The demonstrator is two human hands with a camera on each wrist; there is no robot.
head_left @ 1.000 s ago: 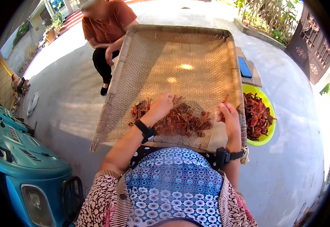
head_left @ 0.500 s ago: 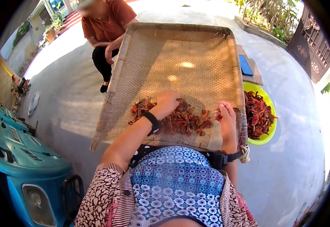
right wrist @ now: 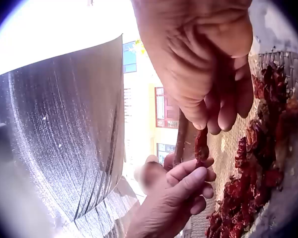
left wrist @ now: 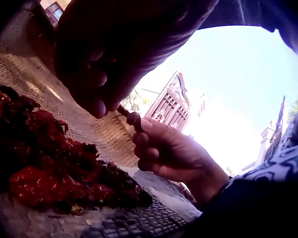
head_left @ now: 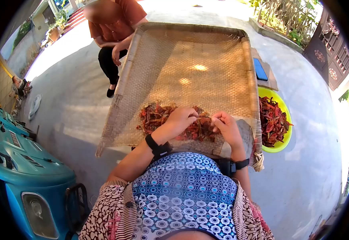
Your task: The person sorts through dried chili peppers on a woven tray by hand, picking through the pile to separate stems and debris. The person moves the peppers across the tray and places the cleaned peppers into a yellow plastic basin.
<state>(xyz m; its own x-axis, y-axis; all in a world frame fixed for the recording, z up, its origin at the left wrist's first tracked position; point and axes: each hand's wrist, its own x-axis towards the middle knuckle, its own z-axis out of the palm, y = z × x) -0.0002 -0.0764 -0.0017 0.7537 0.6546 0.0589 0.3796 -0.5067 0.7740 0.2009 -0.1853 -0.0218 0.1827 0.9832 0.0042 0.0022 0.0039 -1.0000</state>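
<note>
A dark red dried chili pepper (right wrist: 202, 145) spans the gap between the two hands. My left hand (head_left: 180, 120) pinches one end with thumb and fingertips, over the chili pile (head_left: 153, 116). From the right, my right hand (head_left: 227, 127) pinches the other end; both grips show in the right wrist view. Beneath them the wrinkled red pile lies spread along the near side of a large woven bamboo tray (head_left: 190, 52). In the left wrist view, the pile sits below and left of the joined fingertips.
A yellow-green basin (head_left: 289, 134) heaped with chilies stands beside the tray on the right. Behind it, a blue phone (head_left: 260, 69) lies on a flat board. Another person (head_left: 116, 22) sits by the tray's far left side. At left stands a teal vehicle (head_left: 34, 170).
My left hand has dipped into the pile, then shifted right. The right hand, earlier near the tray's right rim with a chili, has moved left to meet it.
</note>
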